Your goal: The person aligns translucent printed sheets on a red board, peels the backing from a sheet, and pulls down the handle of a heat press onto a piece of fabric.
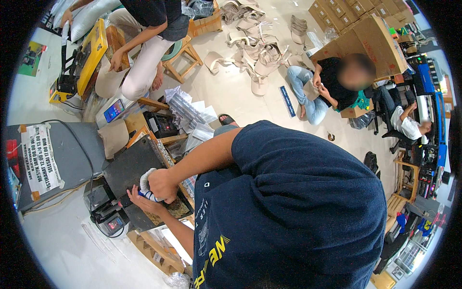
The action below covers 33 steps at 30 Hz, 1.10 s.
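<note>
My right hand [164, 184] is closed in a fist around a white cloth [146, 179] with blue stripes, which sticks out past the knuckles. Close beneath it, my left hand [145, 201] lies with its fingers stretched out beside the striped end of the cloth. Both hands are over a dark, worn machine bed [174, 208], next to a flat black plate [132, 163]. What lies under my hands is mostly hidden. A small control box with a lit display [115, 224] sits beside the bed.
A beige cap [113, 138] lies beyond the plate. A grey table [82, 144] bears a taped paper sign and a cable. Another person handles a cap by a yellow machine [94, 50]. Beige caps [262, 58] are piled on the floor. Someone sits near cardboard boxes [361, 45].
</note>
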{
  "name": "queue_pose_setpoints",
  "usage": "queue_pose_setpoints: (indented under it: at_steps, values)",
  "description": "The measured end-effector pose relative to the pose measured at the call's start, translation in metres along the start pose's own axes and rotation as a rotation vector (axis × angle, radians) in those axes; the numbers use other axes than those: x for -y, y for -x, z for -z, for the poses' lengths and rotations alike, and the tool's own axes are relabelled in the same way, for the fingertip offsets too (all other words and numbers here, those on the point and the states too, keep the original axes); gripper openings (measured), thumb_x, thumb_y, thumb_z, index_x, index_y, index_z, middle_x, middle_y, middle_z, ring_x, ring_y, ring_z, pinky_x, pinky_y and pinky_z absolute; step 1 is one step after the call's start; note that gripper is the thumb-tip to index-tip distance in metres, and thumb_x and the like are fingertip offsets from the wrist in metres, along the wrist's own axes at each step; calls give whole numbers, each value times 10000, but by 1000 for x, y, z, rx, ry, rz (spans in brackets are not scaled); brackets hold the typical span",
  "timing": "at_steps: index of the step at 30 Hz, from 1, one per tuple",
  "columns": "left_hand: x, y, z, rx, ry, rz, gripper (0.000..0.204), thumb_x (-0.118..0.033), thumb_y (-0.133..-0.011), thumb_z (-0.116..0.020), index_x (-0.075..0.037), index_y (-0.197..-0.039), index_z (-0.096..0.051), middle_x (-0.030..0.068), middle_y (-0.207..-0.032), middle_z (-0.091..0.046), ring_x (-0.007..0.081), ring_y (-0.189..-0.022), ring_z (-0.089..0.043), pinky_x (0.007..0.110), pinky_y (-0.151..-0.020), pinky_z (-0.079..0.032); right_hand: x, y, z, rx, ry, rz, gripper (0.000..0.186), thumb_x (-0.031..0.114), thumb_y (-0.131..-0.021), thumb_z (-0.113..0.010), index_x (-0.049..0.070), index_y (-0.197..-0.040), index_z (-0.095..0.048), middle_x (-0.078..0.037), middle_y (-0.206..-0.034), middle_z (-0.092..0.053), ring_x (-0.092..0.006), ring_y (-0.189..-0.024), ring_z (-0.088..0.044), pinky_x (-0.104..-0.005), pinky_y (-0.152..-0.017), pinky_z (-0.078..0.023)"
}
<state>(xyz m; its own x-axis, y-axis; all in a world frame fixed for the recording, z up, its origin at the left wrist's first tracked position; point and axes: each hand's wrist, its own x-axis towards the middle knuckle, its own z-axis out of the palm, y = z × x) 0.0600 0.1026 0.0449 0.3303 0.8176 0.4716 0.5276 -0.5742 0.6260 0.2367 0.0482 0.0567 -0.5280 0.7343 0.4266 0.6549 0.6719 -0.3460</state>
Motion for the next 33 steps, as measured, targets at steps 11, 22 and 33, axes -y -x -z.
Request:
queue_pose_setpoints:
  at_steps: [11, 22, 33]
  values:
    - [8, -1, 0, 49, -9, 21, 670, -504, -1107, -283, 28, -1267, -657, 250, -1428, -545, 397, -1430, -427, 511, -1177, -328, -1, -1, 1, 72, 29, -25, 359, 453, -655, -724, 103, -672, -801, -125, -692, -741, -305, -690, -735, -472, -656, -574]
    - [10, 1, 0, 17, -20, 50, 644, -473, -1095, -285, 28, -1247, -661, 242, -1380, -591, 411, -1406, -451, 539, -1174, -327, 3, -3, 9, 183, 31, -29, 387, 463, -705, -701, 94, -732, -816, -131, -755, -763, -299, -732, -747, -460, -694, -582]
    - [14, 0, -1, 15, -22, 36, 606, -432, -1095, -282, 18, -1271, -649, 240, -1391, -586, 421, -1406, -453, 551, -1173, -334, 2, 0, 10, 91, 33, -3, 330, 403, -717, -712, 88, -652, -786, -140, -664, -728, -305, -641, -730, -446, -619, -579]
